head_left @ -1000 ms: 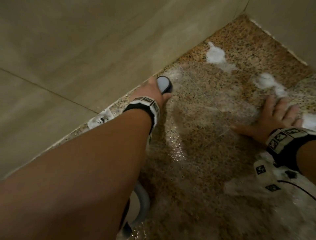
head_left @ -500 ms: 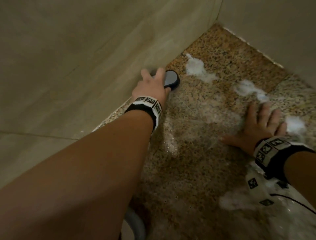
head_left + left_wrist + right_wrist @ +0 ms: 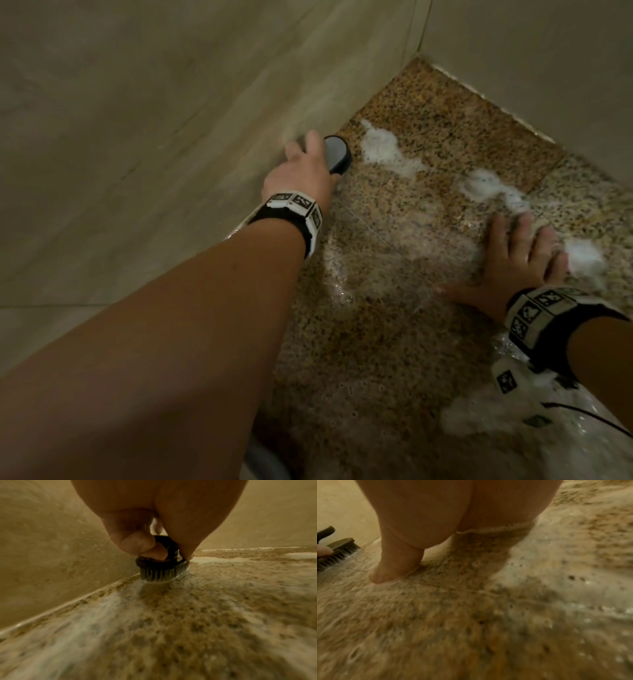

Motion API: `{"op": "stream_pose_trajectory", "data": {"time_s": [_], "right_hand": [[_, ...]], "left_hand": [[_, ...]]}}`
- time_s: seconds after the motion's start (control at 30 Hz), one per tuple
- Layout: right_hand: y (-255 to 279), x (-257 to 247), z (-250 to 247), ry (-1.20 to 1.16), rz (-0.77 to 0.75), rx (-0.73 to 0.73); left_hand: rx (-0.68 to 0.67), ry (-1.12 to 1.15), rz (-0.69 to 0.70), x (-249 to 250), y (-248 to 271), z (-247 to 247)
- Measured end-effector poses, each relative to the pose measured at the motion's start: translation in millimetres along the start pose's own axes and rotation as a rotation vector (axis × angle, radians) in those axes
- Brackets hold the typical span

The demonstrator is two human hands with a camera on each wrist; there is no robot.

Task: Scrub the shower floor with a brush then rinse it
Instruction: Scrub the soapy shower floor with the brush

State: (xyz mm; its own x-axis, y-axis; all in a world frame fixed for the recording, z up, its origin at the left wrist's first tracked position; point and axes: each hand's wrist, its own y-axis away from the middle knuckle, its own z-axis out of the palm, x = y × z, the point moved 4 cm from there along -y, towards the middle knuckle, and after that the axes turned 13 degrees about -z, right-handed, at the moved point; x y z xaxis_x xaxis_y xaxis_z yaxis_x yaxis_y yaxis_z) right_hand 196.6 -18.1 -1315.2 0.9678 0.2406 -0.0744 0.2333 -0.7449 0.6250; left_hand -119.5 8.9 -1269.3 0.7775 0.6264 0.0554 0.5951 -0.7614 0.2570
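— Gripping what?
— Left hand (image 3: 301, 171) fingers (image 3: 137, 543) curl round the brush (image 3: 163, 566), bristles on the shower floor (image 3: 394, 325) against the wall at eleven o'clock; right hand (image 3: 513, 260) lies flat.
— Progress?
— Foam (image 3: 380, 147) remains — scrubbing unfinished, rinse ahead.

Bare forearms; each wrist wears a black strap (image 3: 561, 329) ringed with white blocks printed with black square markers (image 3: 294, 202).

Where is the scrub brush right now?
In the head view the brush sits left of centre under the left hand, bristles on the shower floor against the left wall, beside a foam patch.
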Motion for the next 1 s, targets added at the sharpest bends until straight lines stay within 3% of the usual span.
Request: {"op": "stream_pose_trajectory", "data": {"time_s": [0.2,0.43,0.67,1.0], "right_hand": [[0.4,-0.8,-0.3,-0.007,0.000,0.003],[-0.4,-0.2,1.0,-0.020,-0.002,-0.006],[-0.1,-0.7,0.2,0.010,0.016,-0.010],[1.4,-0.5,0.1,0.015,0.011,0.001]], "left_hand": [[0.045,-0.079,0.207,-3.5,-1.3,4.4],[0.050,-0.095,0.147,-8.6,-12.4,2.7],[-0.028,-0.091,0.147,-12.6,-5.5,16.0],[-0.071,-0.249,0.096,-12.1,-6.2,18.9]]}}
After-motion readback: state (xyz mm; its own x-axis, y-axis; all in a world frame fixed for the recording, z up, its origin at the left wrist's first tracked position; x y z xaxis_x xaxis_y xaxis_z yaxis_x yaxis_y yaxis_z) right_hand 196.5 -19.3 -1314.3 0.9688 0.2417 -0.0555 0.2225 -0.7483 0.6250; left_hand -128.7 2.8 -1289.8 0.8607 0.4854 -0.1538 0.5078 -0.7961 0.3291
